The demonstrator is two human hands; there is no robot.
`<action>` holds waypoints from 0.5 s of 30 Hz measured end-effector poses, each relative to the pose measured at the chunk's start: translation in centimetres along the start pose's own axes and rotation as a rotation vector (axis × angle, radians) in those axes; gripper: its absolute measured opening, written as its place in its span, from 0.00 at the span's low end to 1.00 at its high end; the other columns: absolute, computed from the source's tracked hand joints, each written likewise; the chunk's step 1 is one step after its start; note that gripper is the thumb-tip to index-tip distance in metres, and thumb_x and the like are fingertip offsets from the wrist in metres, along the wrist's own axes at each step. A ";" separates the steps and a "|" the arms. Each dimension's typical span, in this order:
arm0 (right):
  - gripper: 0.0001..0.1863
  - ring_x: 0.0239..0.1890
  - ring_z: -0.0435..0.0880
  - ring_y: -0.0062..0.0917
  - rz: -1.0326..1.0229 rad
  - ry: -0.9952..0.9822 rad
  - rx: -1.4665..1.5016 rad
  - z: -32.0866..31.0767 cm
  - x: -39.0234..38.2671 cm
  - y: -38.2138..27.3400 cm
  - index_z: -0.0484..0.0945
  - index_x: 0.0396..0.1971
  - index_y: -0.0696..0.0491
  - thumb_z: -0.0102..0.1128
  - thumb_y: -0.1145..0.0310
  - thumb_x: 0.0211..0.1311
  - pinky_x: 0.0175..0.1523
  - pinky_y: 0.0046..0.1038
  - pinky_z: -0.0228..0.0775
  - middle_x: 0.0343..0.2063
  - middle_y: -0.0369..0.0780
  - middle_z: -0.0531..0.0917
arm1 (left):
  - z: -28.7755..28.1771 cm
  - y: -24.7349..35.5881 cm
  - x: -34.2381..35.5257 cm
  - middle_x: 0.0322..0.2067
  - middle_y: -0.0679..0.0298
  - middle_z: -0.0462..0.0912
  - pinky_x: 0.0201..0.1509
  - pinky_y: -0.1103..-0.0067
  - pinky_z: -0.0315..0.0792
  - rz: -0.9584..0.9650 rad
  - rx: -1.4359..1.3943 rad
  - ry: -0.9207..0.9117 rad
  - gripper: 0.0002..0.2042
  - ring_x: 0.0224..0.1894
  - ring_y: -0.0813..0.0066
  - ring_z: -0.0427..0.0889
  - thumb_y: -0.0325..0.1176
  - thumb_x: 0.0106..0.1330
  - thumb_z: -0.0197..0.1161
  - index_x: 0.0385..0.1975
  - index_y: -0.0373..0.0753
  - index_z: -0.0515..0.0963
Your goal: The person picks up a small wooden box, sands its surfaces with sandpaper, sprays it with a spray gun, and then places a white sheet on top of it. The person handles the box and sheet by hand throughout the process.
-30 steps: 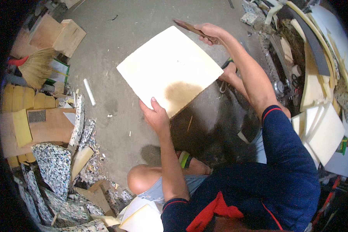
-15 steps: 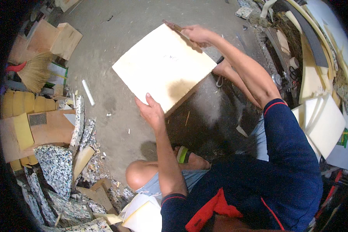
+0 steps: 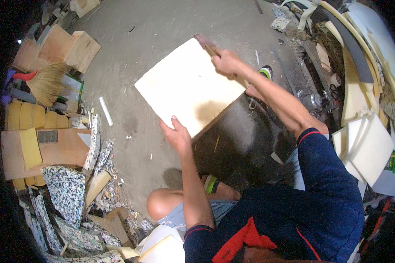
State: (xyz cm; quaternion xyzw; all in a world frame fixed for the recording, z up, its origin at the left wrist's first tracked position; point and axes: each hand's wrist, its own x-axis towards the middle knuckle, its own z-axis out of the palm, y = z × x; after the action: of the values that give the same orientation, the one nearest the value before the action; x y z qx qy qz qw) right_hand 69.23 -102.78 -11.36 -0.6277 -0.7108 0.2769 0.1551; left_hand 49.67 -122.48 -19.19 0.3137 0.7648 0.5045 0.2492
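A pale cream square slab point(image 3: 184, 83), which looks like foam, is tilted above the floor in front of me. My left hand point(image 3: 178, 135) is closed on its near left edge, thumb on the top face and fingers hidden beneath. At the far right edge, my right hand point(image 3: 228, 62) is closed around a short-handled tool with a flat, dark reddish-brown end point(image 3: 203, 40). That end lies along the slab's far corner; its exact kind is unclear. A shadow from my arm falls across the slab's near right part.
Speckled foam offcuts point(image 3: 65, 190) and yellow foam pieces point(image 3: 26, 114) are piled at left, near a straw broom point(image 3: 47, 83) and wooden boxes point(image 3: 81, 50). A white stick point(image 3: 105, 111) lies on the floor. White foam sheets point(image 3: 368, 147) and scissors point(image 3: 334, 91) are at right.
The slab and both hands appear slightly lower and further right in view, as does the surrounding scene. The tool's end has swung from pointing left to a steeper slant at the corner.
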 end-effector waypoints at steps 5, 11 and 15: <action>0.30 0.34 0.84 0.51 -0.527 -0.128 -0.289 0.9 -5.6 1.7 0.65 0.64 0.57 0.50 0.62 0.63 0.45 0.44 0.75 0.30 0.58 0.82 | 0.0 -0.1 -0.3 0.52 0.36 0.75 0.58 0.62 0.69 -0.028 0.068 0.031 0.28 0.55 0.44 0.77 0.37 0.70 0.51 0.65 0.28 0.58; 0.28 0.41 0.84 0.50 -0.356 0.024 -0.271 1.3 -2.3 2.5 0.66 0.62 0.56 0.49 0.61 0.64 0.48 0.46 0.75 0.37 0.55 0.84 | 0.0 -0.5 0.1 0.52 0.37 0.75 0.59 0.60 0.68 0.050 0.011 0.017 0.28 0.54 0.44 0.77 0.39 0.70 0.51 0.65 0.27 0.59; 0.26 0.33 0.85 0.45 0.115 -0.168 -0.330 -0.6 5.0 1.9 0.70 0.60 0.58 0.49 0.59 0.66 0.40 0.41 0.76 0.32 0.55 0.84 | 0.1 -0.8 0.2 0.51 0.38 0.76 0.58 0.60 0.68 0.000 0.040 0.015 0.26 0.53 0.45 0.78 0.37 0.70 0.52 0.63 0.26 0.60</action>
State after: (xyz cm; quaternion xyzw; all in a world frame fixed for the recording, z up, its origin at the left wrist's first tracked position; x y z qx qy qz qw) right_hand 70.24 -97.70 -12.61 -0.6590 -0.7199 0.2162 -0.0260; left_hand 49.46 -122.52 -19.94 0.3152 0.7766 0.4913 0.2372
